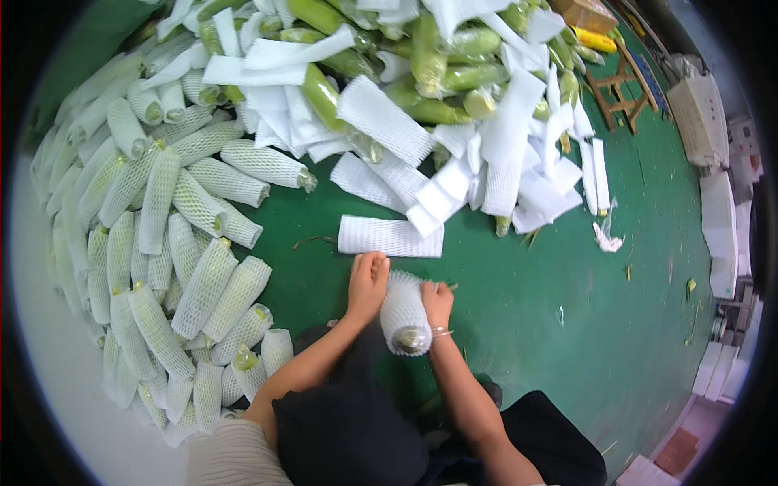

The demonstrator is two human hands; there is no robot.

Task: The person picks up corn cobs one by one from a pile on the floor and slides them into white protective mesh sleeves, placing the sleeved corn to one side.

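Note:
A long green vegetable in clear film (411, 341) stands between my hands with its butt end toward me. A white foam net sleeve (404, 307) covers most of it. On the left, my left hand (368, 287) has its fingers curled at the sleeve's far edge. My right hand (437, 307), with a bracelet at the wrist, grips the sleeve's right side. Just beyond my left fingertips a flat foam net sleeve (389, 237) lies on the green floor (535, 328). The vegetable's far end is hidden inside the net.
Sleeved vegetables (158, 194) are heaped on the left against a pale wall. Ahead lie film-wrapped green vegetables (428, 58) mixed with loose foam sleeves (386, 118). A wooden stool (620, 91) and white foam boxes (720, 225) stand at the right.

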